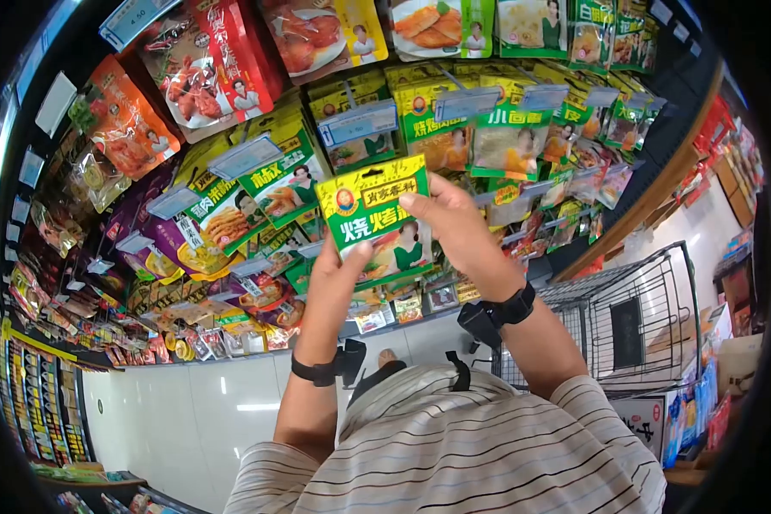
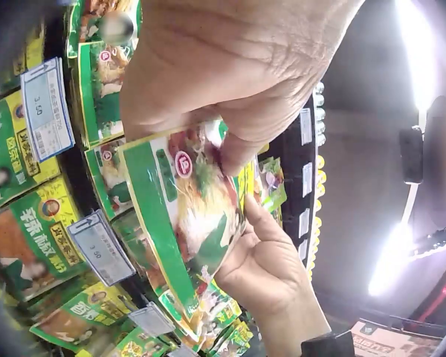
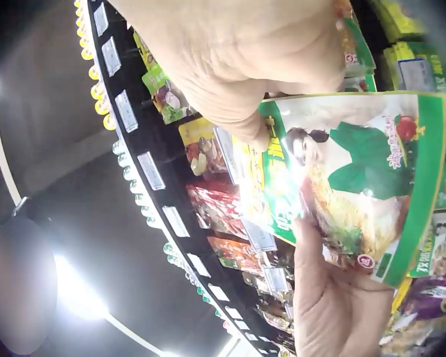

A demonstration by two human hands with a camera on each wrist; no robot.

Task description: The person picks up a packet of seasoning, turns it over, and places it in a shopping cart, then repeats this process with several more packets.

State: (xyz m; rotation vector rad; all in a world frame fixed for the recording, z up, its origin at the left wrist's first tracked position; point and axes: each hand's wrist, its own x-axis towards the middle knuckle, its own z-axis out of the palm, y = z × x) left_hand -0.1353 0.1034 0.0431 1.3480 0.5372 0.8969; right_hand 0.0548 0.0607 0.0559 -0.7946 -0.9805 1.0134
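Note:
A yellow-and-green seasoning packet (image 1: 377,224) with a hang hole at its top is held up in front of the hanging rows, printed side towards the head. My left hand (image 1: 336,278) pinches its lower left edge, thumb on the front. At the upper right edge my right hand (image 1: 456,224) grips it, thumb also across the front. In the left wrist view the packet (image 2: 197,201) shows its green lower border and a picture of food. The right wrist view shows the figure in green printed on the packet (image 3: 357,178), with the left thumb lying over its face.
Several similar packets (image 1: 510,128) hang on hooks behind price tags (image 1: 358,122). Larger red pouches (image 1: 206,73) hang above, purple ones (image 1: 193,244) to the left. A wire shopping cart (image 1: 630,317) stands at the right on the pale tiled floor (image 1: 197,403).

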